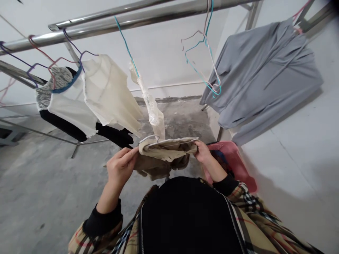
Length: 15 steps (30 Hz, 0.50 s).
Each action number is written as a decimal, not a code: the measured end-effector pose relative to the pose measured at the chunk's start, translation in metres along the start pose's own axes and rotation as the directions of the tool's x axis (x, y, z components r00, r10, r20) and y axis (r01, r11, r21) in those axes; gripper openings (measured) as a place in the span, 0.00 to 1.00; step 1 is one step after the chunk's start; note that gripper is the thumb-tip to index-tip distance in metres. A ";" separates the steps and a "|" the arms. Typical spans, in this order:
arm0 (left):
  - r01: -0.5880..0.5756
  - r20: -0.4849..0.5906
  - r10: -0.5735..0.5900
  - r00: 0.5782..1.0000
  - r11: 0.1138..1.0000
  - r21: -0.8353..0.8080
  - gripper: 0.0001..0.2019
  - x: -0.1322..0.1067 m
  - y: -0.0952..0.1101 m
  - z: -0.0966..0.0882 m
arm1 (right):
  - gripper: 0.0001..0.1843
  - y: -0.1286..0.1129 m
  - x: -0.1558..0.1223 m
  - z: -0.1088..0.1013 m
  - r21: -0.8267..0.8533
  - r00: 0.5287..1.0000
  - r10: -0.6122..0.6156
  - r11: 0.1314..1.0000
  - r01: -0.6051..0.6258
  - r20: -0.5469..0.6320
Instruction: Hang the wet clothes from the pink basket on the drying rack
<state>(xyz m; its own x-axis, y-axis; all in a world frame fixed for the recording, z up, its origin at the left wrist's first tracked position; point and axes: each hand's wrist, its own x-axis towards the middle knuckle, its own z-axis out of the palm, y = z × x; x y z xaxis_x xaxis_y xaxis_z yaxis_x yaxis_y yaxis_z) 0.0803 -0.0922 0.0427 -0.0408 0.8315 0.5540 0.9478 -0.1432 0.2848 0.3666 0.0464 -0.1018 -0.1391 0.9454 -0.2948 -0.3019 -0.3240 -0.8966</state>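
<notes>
A tan garment [169,152], which looks like trousers held at the waist, stretches between my two hands in front of my body. Inside its opening sits a white hanger [182,140], its hook standing up near the left side. My left hand [121,166] pinches the garment's left edge. At the opposite edge, my right hand [203,152] grips the cloth close to the hanger's end. The lower part of the garment hangs down toward the floor, partly hidden by my body.
A metal rail [148,22] crosses above, carrying a cream top [108,88], a narrow lacy white garment [150,102], bare hangers [203,63] and a grey garment [265,70] at right. A pink basket [241,165] with clothes stands on the floor beside my right arm.
</notes>
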 end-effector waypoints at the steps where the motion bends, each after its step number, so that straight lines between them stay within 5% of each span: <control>1: 0.002 0.009 -0.002 1.000 1.000 -0.017 0.10 -0.002 -0.001 0.001 | 0.10 -0.004 0.001 0.000 0.016 0.999 -0.002 1.000 0.003 -0.041; 5: 0.043 0.083 -0.035 0.996 0.994 -0.098 0.11 -0.010 -0.004 0.003 | 0.11 -0.018 0.002 -0.004 0.012 0.978 -0.093 0.995 0.097 -0.185; 10: 0.087 0.165 -0.056 0.985 0.978 -0.191 0.11 -0.016 -0.008 0.001 | 0.15 -0.035 0.001 -0.008 -0.249 0.895 -0.355 0.923 0.292 -0.269; 15: 0.086 0.193 -0.061 0.979 0.988 -0.128 0.12 -0.018 -0.009 0.001 | 0.15 -0.048 -0.008 -0.006 -0.279 0.878 -0.385 0.909 0.309 -0.283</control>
<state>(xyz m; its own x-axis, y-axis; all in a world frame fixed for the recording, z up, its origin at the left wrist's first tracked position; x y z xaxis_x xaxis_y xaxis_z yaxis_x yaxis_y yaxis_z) 0.0728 -0.1058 0.0293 -0.0363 0.9267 0.3742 0.8923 -0.1385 0.4296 0.3882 0.0547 -0.0587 0.2614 0.9652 -0.0072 -0.0545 0.0073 -0.9985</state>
